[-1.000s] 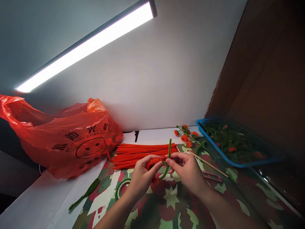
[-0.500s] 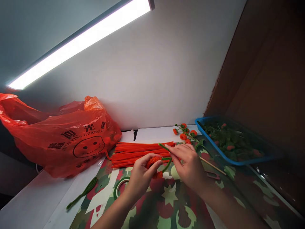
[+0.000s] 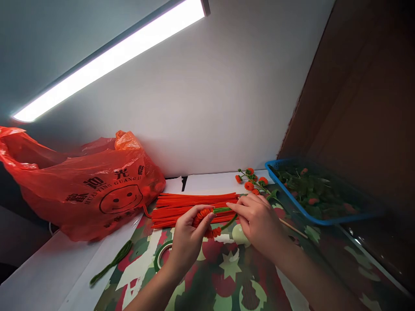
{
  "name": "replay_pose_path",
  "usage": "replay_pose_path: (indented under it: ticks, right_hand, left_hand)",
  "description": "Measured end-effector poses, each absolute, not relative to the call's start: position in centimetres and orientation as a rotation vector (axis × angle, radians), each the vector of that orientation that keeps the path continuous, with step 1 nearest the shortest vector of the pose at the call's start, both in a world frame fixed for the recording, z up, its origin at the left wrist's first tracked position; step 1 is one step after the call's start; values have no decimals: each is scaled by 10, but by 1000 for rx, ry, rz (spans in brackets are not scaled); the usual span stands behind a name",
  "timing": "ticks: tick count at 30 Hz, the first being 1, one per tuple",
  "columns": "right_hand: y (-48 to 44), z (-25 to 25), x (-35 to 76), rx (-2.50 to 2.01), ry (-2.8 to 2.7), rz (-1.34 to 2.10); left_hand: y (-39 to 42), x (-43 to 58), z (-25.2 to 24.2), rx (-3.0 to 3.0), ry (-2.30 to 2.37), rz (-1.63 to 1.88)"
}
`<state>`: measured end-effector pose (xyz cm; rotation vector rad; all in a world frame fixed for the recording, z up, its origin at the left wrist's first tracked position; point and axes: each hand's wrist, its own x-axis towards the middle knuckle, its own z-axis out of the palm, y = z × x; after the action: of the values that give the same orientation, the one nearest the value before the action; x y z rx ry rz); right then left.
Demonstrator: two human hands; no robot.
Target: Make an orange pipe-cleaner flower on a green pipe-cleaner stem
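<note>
My left hand (image 3: 188,237) is closed, thumb and fingers pinching a coiled orange pipe cleaner (image 3: 203,215). A green pipe cleaner (image 3: 221,210) runs from the coil across to my right hand and bends into a loop below. Pinched fingers of my right hand (image 3: 259,220) hold the green pipe cleaner near its far side; its end is hidden behind them. Behind both hands lies a bundle of straight orange pipe cleaners (image 3: 177,212). Close to my left wrist is a roll of green tape (image 3: 157,258), partly covered by the forearm.
At the left stands a red plastic bag (image 3: 84,190), with a green pipe cleaner bundle (image 3: 113,262) before it. Orange flowers on a stem (image 3: 249,185) lie at the back. A blue basket (image 3: 300,211) of greenery sits right, near a thin wooden stick (image 3: 293,227).
The green end that stuck up past my right fingers no longer shows. My left hand and the orange coil have shifted slightly left; my right fingers sit lower against the green pipe cleaner.
</note>
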<state>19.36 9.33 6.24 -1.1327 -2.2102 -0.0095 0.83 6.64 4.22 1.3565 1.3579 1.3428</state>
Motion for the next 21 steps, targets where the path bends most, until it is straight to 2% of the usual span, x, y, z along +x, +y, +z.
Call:
replay_pose_path:
  ticks: [13, 18, 21]
  right_hand:
    - [88, 65, 192, -1159, -2275, -81]
    - [92, 65, 193, -1064, -2195, 186]
    - [94, 67, 193, -1117, -1986, 457]
  left_hand:
    - [63, 11, 37, 1443, 1343, 1284]
    - [63, 11, 44, 1396, 1336, 1224]
    - [64, 12, 50, 1354, 1300, 1371]
